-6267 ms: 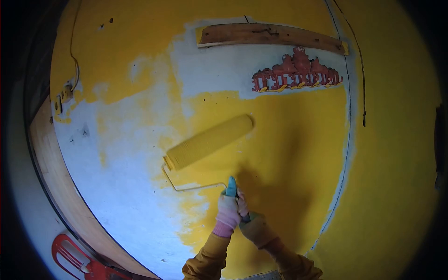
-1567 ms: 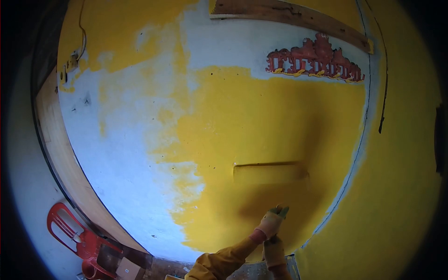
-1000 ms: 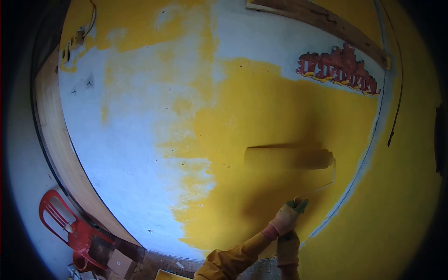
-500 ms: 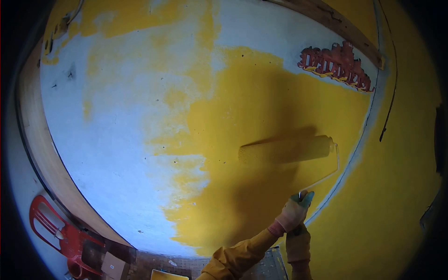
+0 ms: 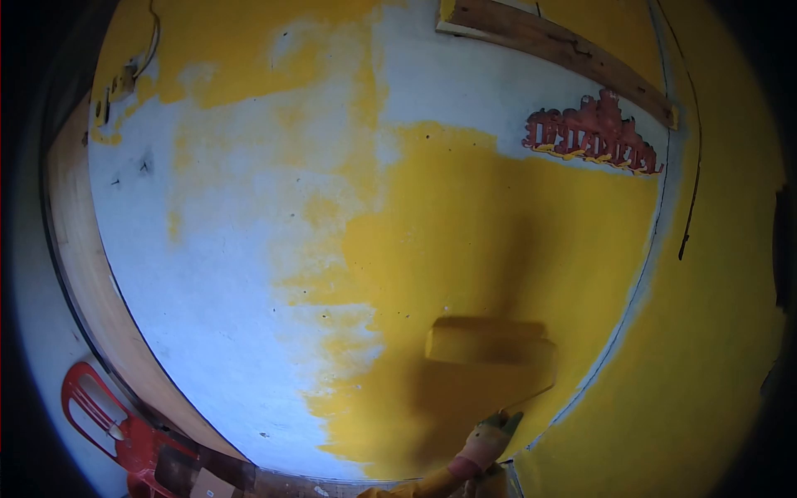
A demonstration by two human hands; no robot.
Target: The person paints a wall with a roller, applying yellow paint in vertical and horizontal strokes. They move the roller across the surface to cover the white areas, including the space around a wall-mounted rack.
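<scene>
A wide paint roller (image 5: 486,342), coated in yellow, lies against the wall right of centre and is a little blurred. Its thin wire frame (image 5: 554,369) bends down from the right end to the handle. My left hand (image 5: 484,444), in a stained work glove with a yellow sleeve, is closed round the handle. Just below it, at the bottom edge, a small part of my right hand (image 5: 491,483) shows low on the handle; its fingers are mostly hidden. Around the roller the wall (image 5: 515,249) is yellow, while its left part (image 5: 216,332) is pale with patchy yellow.
Red cut-out lettering (image 5: 594,137) sits on the wall at upper right, beneath a wooden board (image 5: 556,46). A cable and a socket box (image 5: 123,83) are at upper left. A red plastic chair (image 5: 137,448) and a cardboard box (image 5: 212,485) stand at lower left.
The roller has moved down the wall and slightly left, with both hands moving down too. My view has tilted up a little, and the yellow tray at the bottom has left the picture.
</scene>
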